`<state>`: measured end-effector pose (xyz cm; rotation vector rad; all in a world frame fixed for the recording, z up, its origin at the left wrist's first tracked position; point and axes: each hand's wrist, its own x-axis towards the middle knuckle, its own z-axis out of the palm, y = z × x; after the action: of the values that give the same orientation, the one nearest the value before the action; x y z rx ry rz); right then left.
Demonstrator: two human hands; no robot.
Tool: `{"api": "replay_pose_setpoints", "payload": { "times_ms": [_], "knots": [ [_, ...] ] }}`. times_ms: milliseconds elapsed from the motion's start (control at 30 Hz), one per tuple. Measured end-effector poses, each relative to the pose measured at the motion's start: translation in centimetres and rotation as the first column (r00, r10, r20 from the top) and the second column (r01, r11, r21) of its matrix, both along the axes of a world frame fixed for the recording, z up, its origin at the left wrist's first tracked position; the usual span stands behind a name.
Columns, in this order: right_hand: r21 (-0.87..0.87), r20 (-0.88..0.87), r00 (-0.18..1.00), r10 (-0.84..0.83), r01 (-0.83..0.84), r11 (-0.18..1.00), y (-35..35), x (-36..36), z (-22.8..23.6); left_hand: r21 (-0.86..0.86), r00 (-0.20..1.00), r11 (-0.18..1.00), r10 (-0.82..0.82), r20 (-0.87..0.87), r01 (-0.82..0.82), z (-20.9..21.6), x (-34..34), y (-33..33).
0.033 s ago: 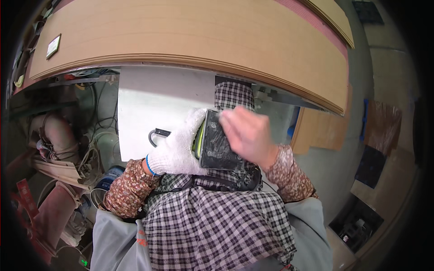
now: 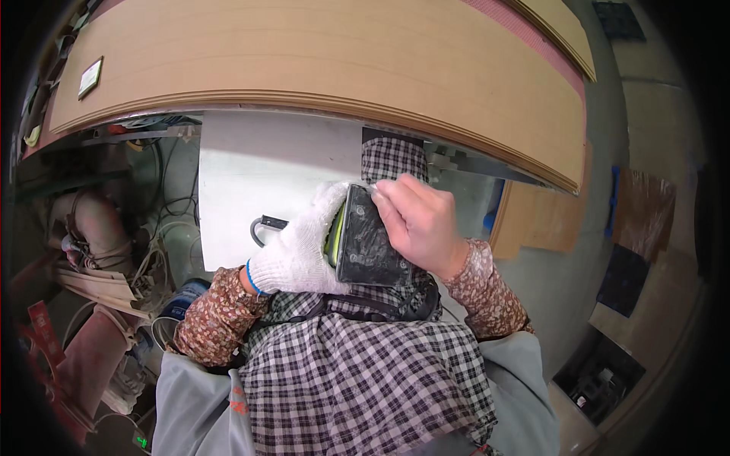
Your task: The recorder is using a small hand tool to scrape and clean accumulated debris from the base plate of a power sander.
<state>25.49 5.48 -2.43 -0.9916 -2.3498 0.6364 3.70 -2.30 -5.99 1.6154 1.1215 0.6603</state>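
My left hand (image 2: 300, 247), in a white knit glove with a blue cuff, is wrapped round what looks like a handheld sander. The sander's flat black rectangular pad (image 2: 372, 247) is turned up toward me, and a strip of lime green body (image 2: 332, 239) shows beside the glove. Bare and closed, my right hand (image 2: 420, 224) has thumb and forefinger pinched together at the pad's upper right corner. Whatever lies between those fingertips is too small to make out. A black cord or hose end (image 2: 266, 226) sticks out left of the glove.
A long stack of tan boards (image 2: 319, 57) spans the far side. Below it lies a white panel (image 2: 266, 163). Hoses, wood scraps and a blue bucket (image 2: 182, 304) crowd the left. Brown sheets (image 2: 642, 205) and a dark crate (image 2: 601, 376) are on the right.
My right hand, blurred by motion before, is now sharper and has shifted slightly up and right at the pad's corner. The left hand and sander stay in place.
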Motion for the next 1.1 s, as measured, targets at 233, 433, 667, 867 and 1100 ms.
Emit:
{"api": "replay_pose_setpoints", "payload": {
  "times_ms": [233, 433, 667, 867, 1100],
  "knots": [
    [0.034, 0.046, 0.997, 0.063, -0.065, 0.997, 0.1, 0.5, 0.4, -0.03, 1.0, 0.999, -0.015, -0.025, 0.014, -0.1, -0.2, 0.0],
    [0.013, 0.012, 0.994, 0.111, -0.111, 0.994, -0.8, 1.0, 0.7, 0.054, 0.999, 0.998, -0.033, -0.026, 0.034, -0.8, -0.4, -0.3],
    [0.017, 0.061, 0.989, 0.133, -0.134, 0.991, -2.3, 1.2, 1.3, -0.058, 0.999, 0.998, -0.031, -0.007, 0.031, -0.7, -0.6, -0.3],
    [0.031, 0.036, 0.981, 0.19, -0.191, 0.981, -3.5, 0.8, 1.9, -0.101, 1.0, 0.994, -0.029, -0.002, 0.028, -0.2, -0.3, 0.3],
    [0.036, 0.073, 0.982, 0.174, -0.177, 0.984, -3.2, 0.9, 2.1, -0.136, 0.996, 0.989, -0.065, -0.053, 0.057, -0.6, -0.4, 0.3]
  ]
}}
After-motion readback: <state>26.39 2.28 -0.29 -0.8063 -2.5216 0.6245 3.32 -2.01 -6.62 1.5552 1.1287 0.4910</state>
